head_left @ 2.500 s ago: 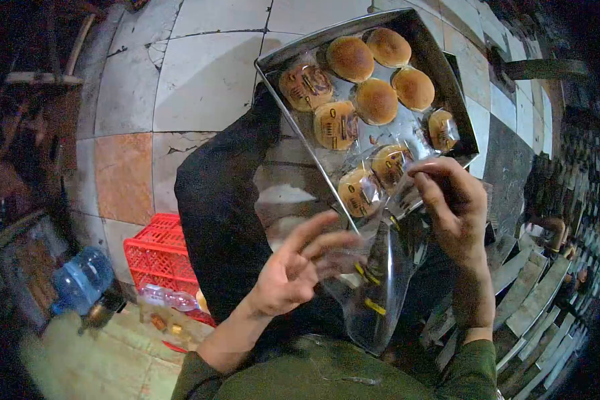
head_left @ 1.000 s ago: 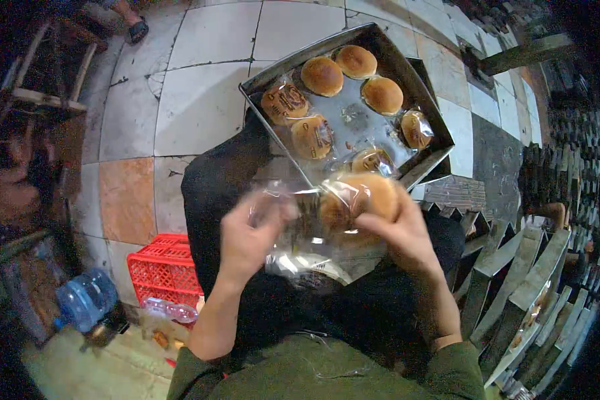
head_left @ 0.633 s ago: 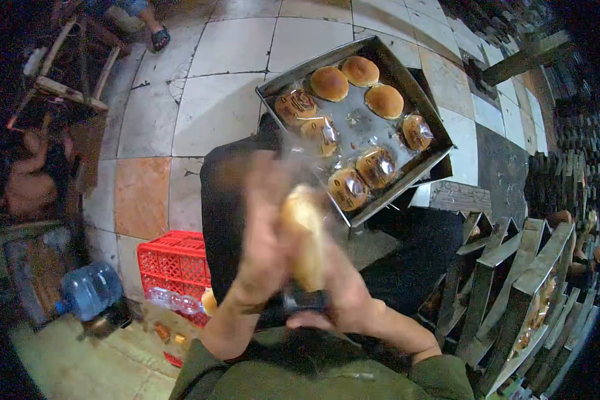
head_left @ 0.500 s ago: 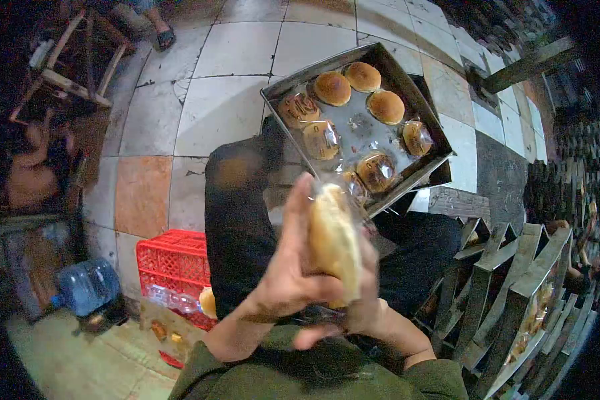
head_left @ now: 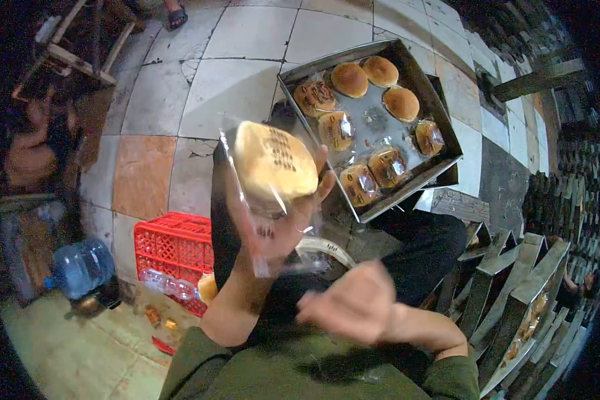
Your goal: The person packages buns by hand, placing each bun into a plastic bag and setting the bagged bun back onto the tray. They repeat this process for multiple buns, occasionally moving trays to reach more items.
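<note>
A pale bun [head_left: 277, 160] with dark print over it sits tilted inside a clear plastic bag. My left hand [head_left: 277, 230] holds it from behind and below, fingers showing at its right side; the bag's lower end hangs over the palm. Blurred by motion, my right hand [head_left: 353, 303] is apart from the bun, lower right, and its fingers are too smeared to read. Between the hands lies a pale curved strip with dark print [head_left: 330, 250] in my lap. Ahead, a metal tray [head_left: 407, 200] carries several buns, some bagged, and three browned ones [head_left: 349, 79] look unbagged.
A red plastic crate [head_left: 173, 247] stands at left, with plastic bottles [head_left: 170, 285] by it and a blue water jug [head_left: 83, 267] farther left. Stacked metal trays [head_left: 513, 287] crowd the right side. A person's sandaled foot [head_left: 176, 17] shows at the top.
The bagged bun has moved up and left in my left hand and now shows its printed face. My right hand has come away from it, down and right.
</note>
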Tool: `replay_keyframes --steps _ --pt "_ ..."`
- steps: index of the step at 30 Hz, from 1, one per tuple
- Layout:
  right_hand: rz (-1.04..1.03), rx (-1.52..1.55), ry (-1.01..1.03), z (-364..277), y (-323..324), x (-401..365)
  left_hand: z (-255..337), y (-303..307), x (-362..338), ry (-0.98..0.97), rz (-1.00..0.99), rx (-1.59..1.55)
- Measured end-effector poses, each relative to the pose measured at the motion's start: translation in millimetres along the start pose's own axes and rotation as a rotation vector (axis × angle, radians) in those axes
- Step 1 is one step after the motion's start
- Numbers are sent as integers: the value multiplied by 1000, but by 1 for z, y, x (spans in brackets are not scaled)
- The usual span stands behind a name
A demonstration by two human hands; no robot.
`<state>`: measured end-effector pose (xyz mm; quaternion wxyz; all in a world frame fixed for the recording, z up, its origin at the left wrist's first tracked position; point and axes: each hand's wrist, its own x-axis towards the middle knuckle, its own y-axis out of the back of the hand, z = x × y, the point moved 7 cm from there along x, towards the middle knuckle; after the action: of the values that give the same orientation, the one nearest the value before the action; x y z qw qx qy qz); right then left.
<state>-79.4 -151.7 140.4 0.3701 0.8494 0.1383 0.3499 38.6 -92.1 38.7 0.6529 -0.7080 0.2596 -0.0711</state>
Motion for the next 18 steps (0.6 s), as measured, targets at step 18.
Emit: replay_keyframes --steps 18 --pt "-955 531 -344 -5 -20 -46 10 -3 5 -199 88 -12"
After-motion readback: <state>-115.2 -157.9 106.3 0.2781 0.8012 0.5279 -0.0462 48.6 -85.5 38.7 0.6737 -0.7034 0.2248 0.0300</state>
